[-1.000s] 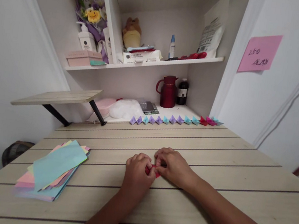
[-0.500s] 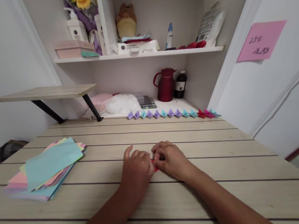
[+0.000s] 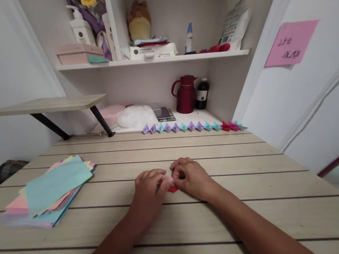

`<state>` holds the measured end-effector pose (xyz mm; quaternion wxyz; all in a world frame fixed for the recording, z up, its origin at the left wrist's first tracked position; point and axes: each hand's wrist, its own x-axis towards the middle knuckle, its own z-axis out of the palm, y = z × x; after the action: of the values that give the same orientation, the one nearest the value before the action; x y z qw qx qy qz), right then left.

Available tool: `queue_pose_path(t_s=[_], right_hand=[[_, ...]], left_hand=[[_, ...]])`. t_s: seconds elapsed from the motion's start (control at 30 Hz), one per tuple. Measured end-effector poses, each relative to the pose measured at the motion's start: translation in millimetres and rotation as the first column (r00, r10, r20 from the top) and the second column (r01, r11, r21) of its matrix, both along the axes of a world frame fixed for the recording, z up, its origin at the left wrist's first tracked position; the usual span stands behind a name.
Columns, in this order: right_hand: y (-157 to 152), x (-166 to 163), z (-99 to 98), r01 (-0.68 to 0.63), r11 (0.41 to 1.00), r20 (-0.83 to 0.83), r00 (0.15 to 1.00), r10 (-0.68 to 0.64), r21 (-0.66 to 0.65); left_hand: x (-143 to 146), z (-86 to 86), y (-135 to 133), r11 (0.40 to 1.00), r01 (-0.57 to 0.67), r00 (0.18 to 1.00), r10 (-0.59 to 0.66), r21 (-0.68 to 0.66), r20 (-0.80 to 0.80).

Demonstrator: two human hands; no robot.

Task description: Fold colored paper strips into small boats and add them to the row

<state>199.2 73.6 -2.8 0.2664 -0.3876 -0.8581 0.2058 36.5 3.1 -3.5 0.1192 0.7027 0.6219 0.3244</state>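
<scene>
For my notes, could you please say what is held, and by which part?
A small red paper, held between the left hand and right hand, which hide the exact gripping place.

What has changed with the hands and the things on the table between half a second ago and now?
The left hand has drawn in its raised outer finger, and its thumb now shows by the red paper. No clear letting go is visible. The right hand stays at the paper; the row of paper boats and stack of coloured sheets lie as before.
</scene>
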Motion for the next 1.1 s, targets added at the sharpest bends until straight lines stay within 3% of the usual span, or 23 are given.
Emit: queue_pose_path(t_s=[0.13, 0.4, 0.63, 0.97, 1.1], right_hand=[[0.5, 0.4, -1.8, -0.001, 1.000, -0.013, 1.000, 0.001, 0.004], [0.2, 4.2, -2.8, -0.039, 0.999, -0.019, 0.999, 0.039, 0.005], [-2.2, 13.2, 0.9, -0.103, 0.994, -0.005, 0.995, 0.104, 0.024], [-7.6, 8.9, -0.9, -0.005, 0.997, -0.014, 1.000, 0.006, 0.078], [-7.1, 8.3, -0.6, -0.053, 0.996, -0.020, 0.998, 0.054, 0.069]], left_hand=[[3.3, -7.7, 0.0, 0.996, -0.074, 0.988, 0.079, 0.044, -0.135], [6.5, -10.5, 2.7, 0.990, -0.119, 0.979, 0.130, 0.080, -0.157], [4.4, -9.1, -0.8, 0.995, -0.086, 0.978, 0.094, 0.052, -0.188], [0.3, -6.0, -1.6, 1.000, 0.010, 0.973, -0.006, 0.018, -0.229], [1.6, -5.7, -1.1, 0.999, 0.019, 0.976, -0.013, 0.027, -0.217]])
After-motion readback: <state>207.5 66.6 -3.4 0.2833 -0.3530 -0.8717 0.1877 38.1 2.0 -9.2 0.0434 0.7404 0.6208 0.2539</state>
